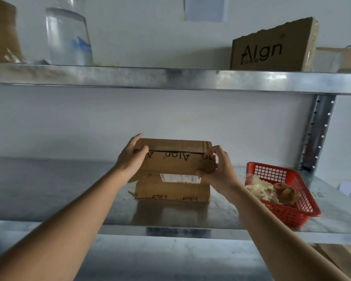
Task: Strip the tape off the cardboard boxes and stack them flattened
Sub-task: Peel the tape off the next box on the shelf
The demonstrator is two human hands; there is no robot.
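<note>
Both hands grip a brown corrugated cardboard box mid-shelf: the left hand is clamped on its left end, the right hand pinches its right end. It rests on a flattened box on the galvanised metal shelf. A red plastic lattice basket holding crumpled tape sits near the shelf's right edge.

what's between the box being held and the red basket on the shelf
Only the right hand, gripping the cardboard box at its right end; beyond it, bare metal shelf up to the red basket, in the head view.
</note>
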